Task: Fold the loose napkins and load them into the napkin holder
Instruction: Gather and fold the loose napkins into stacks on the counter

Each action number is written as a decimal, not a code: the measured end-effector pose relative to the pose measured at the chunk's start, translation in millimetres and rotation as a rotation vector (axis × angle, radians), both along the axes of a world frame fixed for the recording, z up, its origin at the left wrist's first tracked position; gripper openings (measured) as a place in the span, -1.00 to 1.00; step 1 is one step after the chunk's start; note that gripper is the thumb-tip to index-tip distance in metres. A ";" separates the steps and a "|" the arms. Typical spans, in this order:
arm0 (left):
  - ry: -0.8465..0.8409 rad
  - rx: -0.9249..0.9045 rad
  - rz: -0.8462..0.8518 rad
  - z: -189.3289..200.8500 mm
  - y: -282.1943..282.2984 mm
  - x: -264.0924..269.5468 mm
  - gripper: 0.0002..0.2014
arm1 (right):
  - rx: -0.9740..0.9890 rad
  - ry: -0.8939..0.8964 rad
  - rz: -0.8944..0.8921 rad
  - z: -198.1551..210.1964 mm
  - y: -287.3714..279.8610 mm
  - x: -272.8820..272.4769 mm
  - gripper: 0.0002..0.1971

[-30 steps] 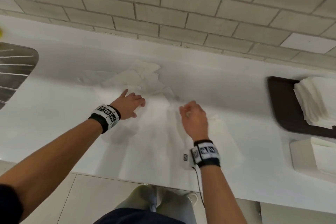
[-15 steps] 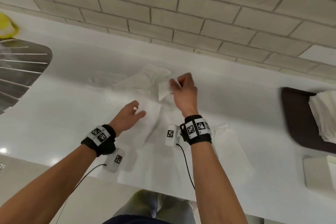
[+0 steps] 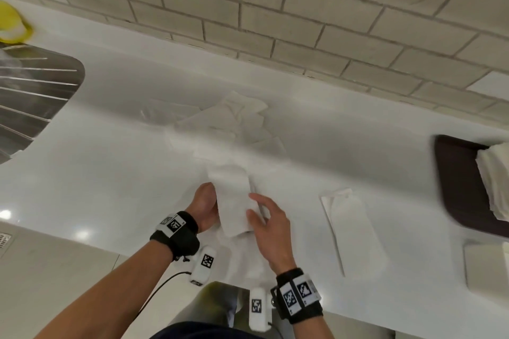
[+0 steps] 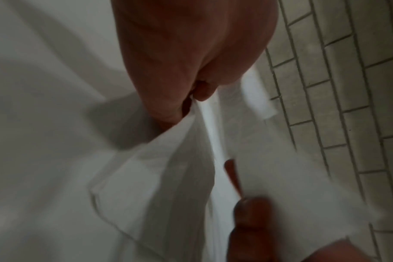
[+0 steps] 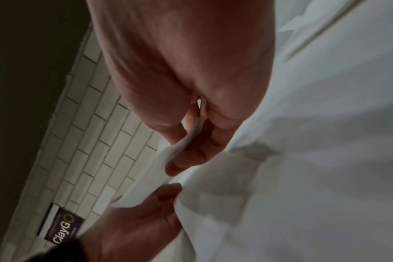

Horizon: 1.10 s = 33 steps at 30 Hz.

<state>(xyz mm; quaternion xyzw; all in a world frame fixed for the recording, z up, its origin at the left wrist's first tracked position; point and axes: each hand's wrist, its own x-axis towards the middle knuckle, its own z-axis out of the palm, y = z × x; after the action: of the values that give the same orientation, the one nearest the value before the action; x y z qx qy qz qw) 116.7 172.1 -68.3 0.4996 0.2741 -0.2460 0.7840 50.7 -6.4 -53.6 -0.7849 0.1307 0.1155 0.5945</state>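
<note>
A white napkin [image 3: 234, 198] is held above the counter between both hands. My left hand [image 3: 205, 205] grips its left edge, and the left wrist view shows the paper [image 4: 168, 168] pinched at the fingertips. My right hand [image 3: 264, 217] pinches the right edge, thumb on top; the right wrist view shows that edge [image 5: 191, 134] between thumb and fingers. A pile of loose napkins [image 3: 234, 121] lies behind, toward the wall. A folded napkin [image 3: 349, 228] lies flat to the right. The white napkin holder [image 3: 487, 264] sits at the right edge.
A dark tray [image 3: 457, 181] at the right carries a stack of white napkins [image 3: 495, 176]. A steel sink drainer [image 3: 33, 96] lies at the far left with a yellow object [image 3: 12, 22] behind it. The tiled wall [image 3: 275, 14] backs the white counter [image 3: 110, 168].
My right hand came back from the pile with a napkin. Both hands have drawn nearer to me and now hold that napkin between them; earlier my left hand lay flat on the counter.
</note>
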 end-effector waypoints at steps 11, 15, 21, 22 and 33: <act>-0.068 0.190 0.000 -8.0 -4.0 -4.7 -0.63 | -0.284 -0.019 0.169 -7.5 -4.9 2.8 -0.65; -0.176 0.386 -0.012 -19.2 1.0 -11.5 -0.67 | -0.623 -0.074 -0.046 -1.3 -15.8 67.3 -0.55; -0.188 0.449 0.094 -22.3 3.6 -18.8 -0.64 | -0.909 0.174 0.027 -32.6 -14.4 166.2 -0.16; -0.184 0.455 0.096 -22.5 3.9 -18.2 -0.63 | -0.859 0.197 0.064 -33.9 -15.2 173.2 -0.26; -0.141 0.282 -0.019 0.8 -2.0 -3.9 -0.77 | -0.202 -0.713 0.193 47.4 -5.9 102.6 -0.51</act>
<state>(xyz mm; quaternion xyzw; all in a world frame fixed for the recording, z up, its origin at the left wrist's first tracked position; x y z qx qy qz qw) 112.8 170.0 -67.5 0.6232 0.2453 -0.1768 0.7212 153.3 -12.2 -6.2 -0.8392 -0.1482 -0.1230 0.5086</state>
